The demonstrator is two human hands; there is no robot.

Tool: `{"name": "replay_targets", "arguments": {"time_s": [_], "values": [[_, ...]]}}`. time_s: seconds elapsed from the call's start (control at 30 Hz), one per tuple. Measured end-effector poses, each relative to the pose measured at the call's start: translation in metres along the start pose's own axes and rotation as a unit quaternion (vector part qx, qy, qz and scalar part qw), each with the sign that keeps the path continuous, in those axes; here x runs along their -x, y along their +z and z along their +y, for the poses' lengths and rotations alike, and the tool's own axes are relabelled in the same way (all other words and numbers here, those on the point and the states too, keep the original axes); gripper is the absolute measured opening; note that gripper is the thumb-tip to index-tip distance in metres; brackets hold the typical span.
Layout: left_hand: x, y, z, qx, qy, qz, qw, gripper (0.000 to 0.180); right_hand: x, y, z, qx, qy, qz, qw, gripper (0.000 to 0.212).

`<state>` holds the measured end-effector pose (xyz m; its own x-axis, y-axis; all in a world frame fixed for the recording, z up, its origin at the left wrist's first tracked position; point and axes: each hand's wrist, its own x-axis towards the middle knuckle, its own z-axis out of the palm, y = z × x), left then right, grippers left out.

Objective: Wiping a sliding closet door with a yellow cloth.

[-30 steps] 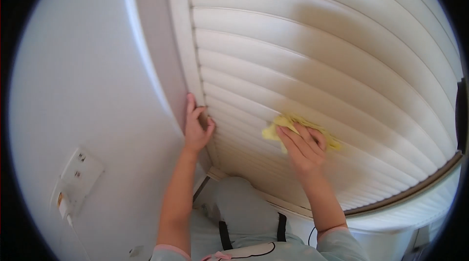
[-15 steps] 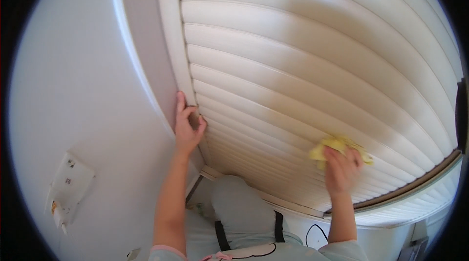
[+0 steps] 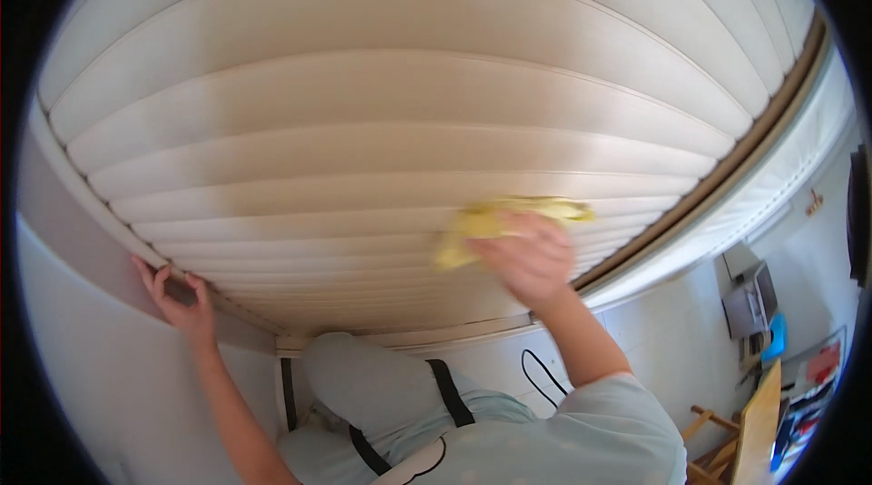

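Observation:
A large cream louvered door (image 3: pixel 381 94) with horizontal slats fills the space in front of me. My right hand (image 3: pixel 534 258) presses a yellow cloth (image 3: pixel 490 217) against the slats, right of the middle; hand and cloth are slightly blurred. Part of the cloth sticks out to the left of my fingers, and part above them. At the lower left, my left hand (image 3: pixel 182 301) has its thumb and fingers curled around the door's side edge, close to the wall.
A pale wall (image 3: pixel 100 367) runs along the left. Beyond the door's right edge (image 3: pixel 699 203) are a wooden stool (image 3: pixel 713 440), a tilted wooden board (image 3: pixel 758 421), a grey boxy appliance (image 3: pixel 749 303) and a blue item (image 3: pixel 775 337). A black cable loop (image 3: pixel 536 367) shows against the floor.
The view has swung to the right, bringing in the room beyond the door. My right hand has moved the yellow cloth over the slats; my left hand stays at the door's edge.

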<state>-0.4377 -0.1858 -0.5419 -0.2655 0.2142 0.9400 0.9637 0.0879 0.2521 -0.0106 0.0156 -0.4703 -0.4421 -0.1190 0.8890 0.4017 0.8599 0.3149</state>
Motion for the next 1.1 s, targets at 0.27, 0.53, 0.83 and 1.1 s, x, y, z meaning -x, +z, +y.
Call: {"name": "replay_targets", "arguments": {"time_s": [0.27, 0.53, 0.83, 1.1], "values": [[0.003, 0.0, -0.002, 0.002, 0.0, 0.005, 1.0, 0.034, 0.02, -0.033, 0.023, 0.045, 0.064, -0.029, 0.997, 0.017], [0.029, 0.018, -0.02, 0.064, -0.02, 0.072, 0.995, 0.041, 0.015, -0.034, 0.008, 0.07, 0.11, -0.037, 0.991, 0.022], [0.014, -0.008, 0.004, 0.095, -0.078, 0.017, 0.992, 0.038, -0.135, 0.106, -0.15, -0.154, -0.036, -0.056, 0.986, 0.023], [0.011, -0.009, 0.007, 0.137, -0.11, 0.017, 0.984, 0.034, -0.185, 0.168, -0.205, -0.244, -0.079, -0.047, 0.966, 0.028]]}}
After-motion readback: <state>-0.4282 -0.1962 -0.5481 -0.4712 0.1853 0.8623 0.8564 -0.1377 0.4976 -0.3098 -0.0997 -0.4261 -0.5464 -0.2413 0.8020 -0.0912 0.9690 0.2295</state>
